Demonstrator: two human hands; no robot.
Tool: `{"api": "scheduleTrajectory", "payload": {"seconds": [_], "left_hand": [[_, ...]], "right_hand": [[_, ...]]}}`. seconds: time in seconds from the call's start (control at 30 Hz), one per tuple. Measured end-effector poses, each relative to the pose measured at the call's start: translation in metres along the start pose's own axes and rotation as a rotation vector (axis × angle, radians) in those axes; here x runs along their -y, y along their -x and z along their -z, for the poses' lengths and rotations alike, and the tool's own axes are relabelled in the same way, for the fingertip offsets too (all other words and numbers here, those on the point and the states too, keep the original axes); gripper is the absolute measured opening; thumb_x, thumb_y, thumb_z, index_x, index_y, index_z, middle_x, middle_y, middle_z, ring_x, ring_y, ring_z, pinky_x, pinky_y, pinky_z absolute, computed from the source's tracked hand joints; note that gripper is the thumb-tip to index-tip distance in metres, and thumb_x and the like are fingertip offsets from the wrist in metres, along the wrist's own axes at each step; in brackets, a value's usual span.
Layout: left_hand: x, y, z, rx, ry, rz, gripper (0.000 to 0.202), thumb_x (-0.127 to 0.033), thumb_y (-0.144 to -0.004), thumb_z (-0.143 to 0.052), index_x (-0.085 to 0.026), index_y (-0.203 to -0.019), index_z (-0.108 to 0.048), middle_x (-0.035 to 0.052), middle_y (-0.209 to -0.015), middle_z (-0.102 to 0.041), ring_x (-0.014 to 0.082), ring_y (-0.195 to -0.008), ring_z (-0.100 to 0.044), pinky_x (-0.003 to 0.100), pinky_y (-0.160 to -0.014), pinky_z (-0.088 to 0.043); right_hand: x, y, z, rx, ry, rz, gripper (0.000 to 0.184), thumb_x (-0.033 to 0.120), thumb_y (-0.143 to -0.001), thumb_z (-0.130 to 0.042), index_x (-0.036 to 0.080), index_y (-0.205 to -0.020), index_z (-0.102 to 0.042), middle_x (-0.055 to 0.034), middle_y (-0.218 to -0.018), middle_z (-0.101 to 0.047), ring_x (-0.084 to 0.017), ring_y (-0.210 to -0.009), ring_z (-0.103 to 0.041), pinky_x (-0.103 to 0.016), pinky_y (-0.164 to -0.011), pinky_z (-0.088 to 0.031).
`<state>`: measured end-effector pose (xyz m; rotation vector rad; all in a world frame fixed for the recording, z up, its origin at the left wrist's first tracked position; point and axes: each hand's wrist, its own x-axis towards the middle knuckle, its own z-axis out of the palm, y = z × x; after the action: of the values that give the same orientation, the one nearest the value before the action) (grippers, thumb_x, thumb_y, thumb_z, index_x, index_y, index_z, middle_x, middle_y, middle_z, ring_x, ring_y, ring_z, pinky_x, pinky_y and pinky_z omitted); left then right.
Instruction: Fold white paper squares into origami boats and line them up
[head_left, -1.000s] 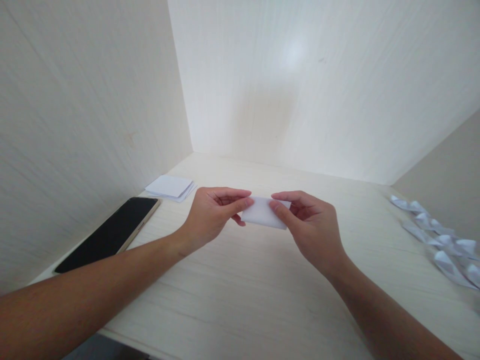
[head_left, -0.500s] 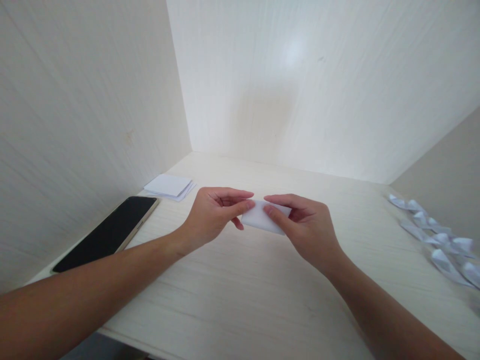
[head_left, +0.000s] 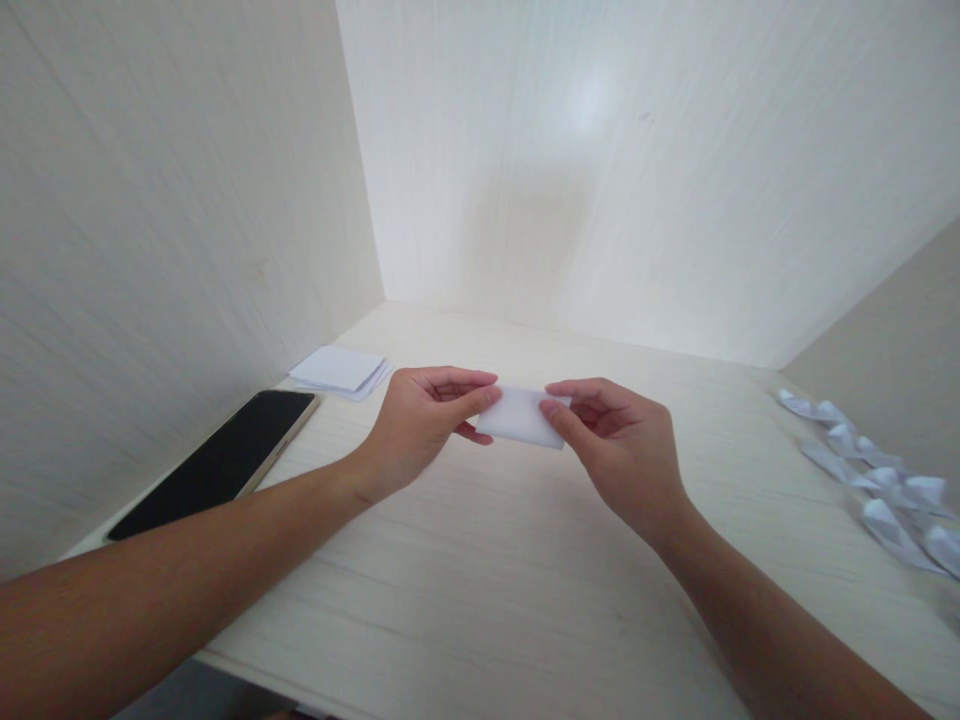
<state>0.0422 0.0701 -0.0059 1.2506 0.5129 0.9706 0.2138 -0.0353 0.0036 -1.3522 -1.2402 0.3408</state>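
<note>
A small white rectangle of folded paper (head_left: pixel 521 417) is held above the table, its face tilted toward me. My left hand (head_left: pixel 427 415) pinches its left end between thumb and fingers. At the other end, my right hand (head_left: pixel 619 435) grips the upper right corner, thumb on the front face. Between the two thumbs the middle of the paper shows; its back is hidden from view.
A dark-screened phone (head_left: pixel 217 460) lies by the left wall, with a stack of white paper sheets (head_left: pixel 337 368) beyond it. Several folded white paper shapes (head_left: pixel 892 485) stand along the right side of the pale table (head_left: pixel 480 590). Panels enclose the back and sides.
Both hands have risen slightly with the folded paper, which now sits more level. My right hand has slid outward to its right end, so more of the face shows.
</note>
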Motion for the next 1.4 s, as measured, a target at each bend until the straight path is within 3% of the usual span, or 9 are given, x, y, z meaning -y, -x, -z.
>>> {"api": "scheduleTrajectory", "payload": {"seconds": [0.2, 0.37, 0.5, 0.63, 0.7, 0.87, 1.07, 1.4], "left_hand": [[-0.002, 0.002, -0.001, 0.000, -0.025, 0.017, 0.023, -0.026, -0.069, -0.092, -0.015, -0.087, -0.083, 0.0049, -0.080, -0.080, 0.0171, -0.066, -0.075, 0.025, -0.050, -0.067], [-0.005, 0.007, -0.006, 0.040, -0.105, 0.014, 0.014, -0.020, -0.070, -0.089, -0.014, -0.082, -0.083, 0.0020, -0.067, -0.077, 0.0132, -0.054, -0.071, 0.021, -0.047, -0.065], [-0.004, 0.008, -0.006, 0.078, -0.135, -0.020, 0.018, -0.020, -0.073, -0.087, -0.014, -0.089, -0.083, 0.0024, -0.073, -0.079, 0.0134, -0.060, -0.073, 0.021, -0.051, -0.065], [-0.002, 0.007, -0.005, 0.117, -0.104, -0.004, 0.040, -0.023, -0.070, -0.090, -0.014, -0.107, -0.079, 0.0047, -0.087, -0.080, 0.0179, -0.075, -0.076, 0.029, -0.062, -0.069], [-0.002, 0.007, -0.005, 0.115, -0.086, 0.017, 0.043, -0.024, -0.068, -0.091, -0.013, -0.107, -0.077, 0.0061, -0.088, -0.080, 0.0191, -0.077, -0.076, 0.032, -0.065, -0.069], [-0.003, 0.006, -0.007, 0.109, -0.134, 0.027, 0.035, -0.030, -0.068, -0.090, -0.010, -0.094, -0.078, 0.0087, -0.085, -0.080, 0.0190, -0.074, -0.075, 0.032, -0.065, -0.068], [-0.005, 0.006, -0.005, 0.182, -0.245, 0.003, 0.023, -0.030, -0.074, -0.087, -0.014, -0.090, -0.082, 0.0059, -0.082, -0.081, 0.0149, -0.068, -0.073, 0.025, -0.062, -0.065], [-0.002, 0.006, -0.005, 0.155, -0.246, -0.021, 0.027, -0.028, -0.076, -0.085, -0.014, -0.099, -0.081, 0.0079, -0.091, -0.081, 0.0170, -0.076, -0.075, 0.028, -0.068, -0.066]], "right_hand": [[-0.001, -0.002, 0.000, 0.027, 0.012, -0.020, 0.014, 0.033, -0.082, -0.078, 0.019, -0.081, -0.076, -0.0041, -0.073, -0.075, -0.016, -0.061, -0.064, -0.028, -0.055, -0.050], [0.008, -0.001, 0.000, 0.176, 0.090, -0.038, 0.015, 0.033, -0.084, -0.075, 0.020, -0.088, -0.079, -0.0039, -0.080, -0.078, -0.017, -0.068, -0.067, -0.028, -0.059, -0.049], [0.011, -0.001, 0.000, 0.266, 0.086, -0.094, 0.015, 0.033, -0.087, -0.073, 0.020, -0.084, -0.080, -0.0025, -0.076, -0.078, -0.015, -0.067, -0.066, -0.027, -0.060, -0.048], [0.005, -0.003, -0.001, 0.191, -0.056, -0.192, 0.021, 0.038, -0.082, -0.077, 0.018, -0.077, -0.075, -0.0023, -0.071, -0.074, -0.014, -0.062, -0.063, -0.026, -0.056, -0.047], [0.003, -0.003, -0.002, 0.140, -0.118, -0.229, 0.024, 0.040, -0.080, -0.080, 0.018, -0.077, -0.073, -0.0026, -0.071, -0.074, -0.014, -0.062, -0.062, -0.026, -0.055, -0.047], [0.002, -0.002, -0.004, 0.151, -0.126, -0.235, 0.026, 0.042, -0.080, -0.078, 0.018, -0.077, -0.070, -0.0025, -0.070, -0.071, -0.014, -0.061, -0.060, -0.026, -0.054, -0.046], [0.009, 0.000, -0.004, 0.225, -0.033, -0.217, 0.027, 0.044, -0.085, -0.074, 0.017, -0.081, -0.073, -0.0033, -0.071, -0.072, -0.014, -0.060, -0.059, -0.026, -0.052, -0.045], [0.003, 0.001, -0.008, 0.148, -0.162, -0.262, 0.028, 0.046, -0.082, -0.077, 0.018, -0.079, -0.073, -0.0037, -0.073, -0.074, -0.015, -0.063, -0.063, -0.027, -0.055, -0.050]]}}
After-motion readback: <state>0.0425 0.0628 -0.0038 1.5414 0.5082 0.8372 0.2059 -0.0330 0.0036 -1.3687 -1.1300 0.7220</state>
